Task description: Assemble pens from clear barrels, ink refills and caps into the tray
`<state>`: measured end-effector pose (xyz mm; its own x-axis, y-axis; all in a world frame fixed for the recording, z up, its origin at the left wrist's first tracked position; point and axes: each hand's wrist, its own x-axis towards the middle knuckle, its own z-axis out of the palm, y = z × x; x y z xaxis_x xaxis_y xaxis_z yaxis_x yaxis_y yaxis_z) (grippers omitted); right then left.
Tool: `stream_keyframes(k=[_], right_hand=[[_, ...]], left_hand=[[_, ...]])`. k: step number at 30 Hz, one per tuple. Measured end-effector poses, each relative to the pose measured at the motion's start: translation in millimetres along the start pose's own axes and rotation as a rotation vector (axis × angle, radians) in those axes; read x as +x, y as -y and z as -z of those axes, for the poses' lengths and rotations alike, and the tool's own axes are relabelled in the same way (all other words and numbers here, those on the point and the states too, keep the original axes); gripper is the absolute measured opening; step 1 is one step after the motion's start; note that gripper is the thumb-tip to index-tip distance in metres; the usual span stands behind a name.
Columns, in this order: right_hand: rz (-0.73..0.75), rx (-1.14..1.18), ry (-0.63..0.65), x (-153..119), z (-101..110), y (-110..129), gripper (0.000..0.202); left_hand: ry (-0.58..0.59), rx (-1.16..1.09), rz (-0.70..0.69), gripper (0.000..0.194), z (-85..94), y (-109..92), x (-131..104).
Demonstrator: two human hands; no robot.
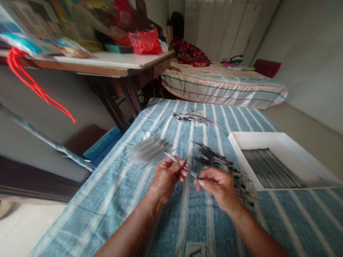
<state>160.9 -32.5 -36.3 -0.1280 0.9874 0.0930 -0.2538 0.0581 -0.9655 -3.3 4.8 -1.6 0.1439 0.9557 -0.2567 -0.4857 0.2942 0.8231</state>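
Between both hands, over the striped cloth, a slim grey pen-like tube (190, 172) slants down to the right. My left hand (168, 175) is closed round its upper part. The fingers of my right hand (215, 184) pinch its lower, dark end. Left of my left hand lies a pile of clear grey tubes (150, 150). Several black slender parts (211, 155) lie just beyond my right hand, and a blurred heap of black and clear parts (245, 189) is to its right.
A white open box (257, 137) at the right holds a row of dark sticks (272, 167). Thin pieces (193, 117) lie farther back on the blue striped cloth (171, 214). A cluttered desk (128, 62) stands back left, with a bed (222, 84) behind.
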Motion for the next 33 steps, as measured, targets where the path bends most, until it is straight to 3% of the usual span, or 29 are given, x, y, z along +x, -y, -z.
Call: stream_keyframes(k=[6, 10, 17, 21, 26, 30, 33], right_hand=[[-0.003, -0.038, -0.043, 1, -3, 2, 0.011], [-0.009, -0.206, -0.06, 5, 2, 8, 0.01], [0.013, -0.817, -0.11, 15, 43, 19, 0.021], [0.031, -0.988, -0.197, 17, 72, 29, 0.026], [-0.104, -1.239, -0.034, 15, 82, 39, 0.022], [-0.24, -1.38, 0.156, 12, 73, 45, 0.018], [-0.301, -1.443, 0.198, 12, 65, 49, 0.014]], left_hand=[[-0.02, 0.035, -0.015, 0.022, 2.1, 3, 1], [-0.071, 0.052, -0.047, 0.021, 2.8, -1, 2], [-0.124, 0.083, -0.1, 0.021, 6.1, -6, 8], [-0.107, 0.134, -0.087, 0.019, 4.1, -3, 8], [-0.075, 0.151, -0.07, 0.02, 5.9, 0, 8], [-0.07, 0.15, -0.076, 0.019, 6.3, -1, 8], [-0.064, 0.151, -0.062, 0.019, 4.4, 0, 7]])
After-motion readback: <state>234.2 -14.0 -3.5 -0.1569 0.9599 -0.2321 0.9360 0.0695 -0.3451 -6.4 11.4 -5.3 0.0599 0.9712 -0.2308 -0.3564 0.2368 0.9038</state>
